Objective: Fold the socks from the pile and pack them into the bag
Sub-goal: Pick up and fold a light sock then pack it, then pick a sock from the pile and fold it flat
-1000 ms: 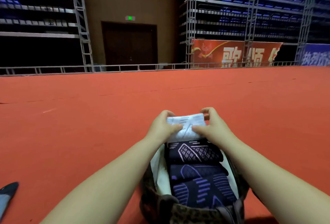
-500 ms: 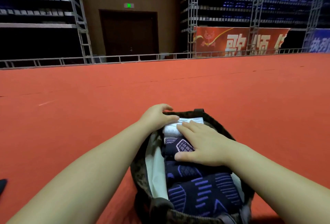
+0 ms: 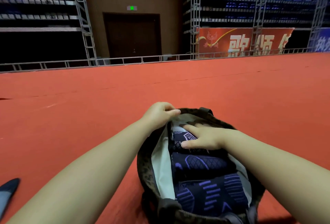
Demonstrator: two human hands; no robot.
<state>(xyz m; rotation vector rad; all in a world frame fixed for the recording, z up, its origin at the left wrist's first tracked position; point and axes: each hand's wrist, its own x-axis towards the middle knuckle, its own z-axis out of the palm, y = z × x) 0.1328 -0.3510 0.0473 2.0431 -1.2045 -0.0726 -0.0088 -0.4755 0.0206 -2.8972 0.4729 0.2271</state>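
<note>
The left hand [image 3: 159, 115] pinches the bag [image 3: 144, 163] rim, holding the mouth wide. The right hand [image 3: 203, 138], fingers straight and flat, presses the folded socks [image 3: 201, 165] down inside. Press evenly so the folds hold. The socks are navy with purple patterning, packed in a row.

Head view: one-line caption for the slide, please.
Left hand pinches the bag rim open while the right hand presses folded socks down inside.
</note>
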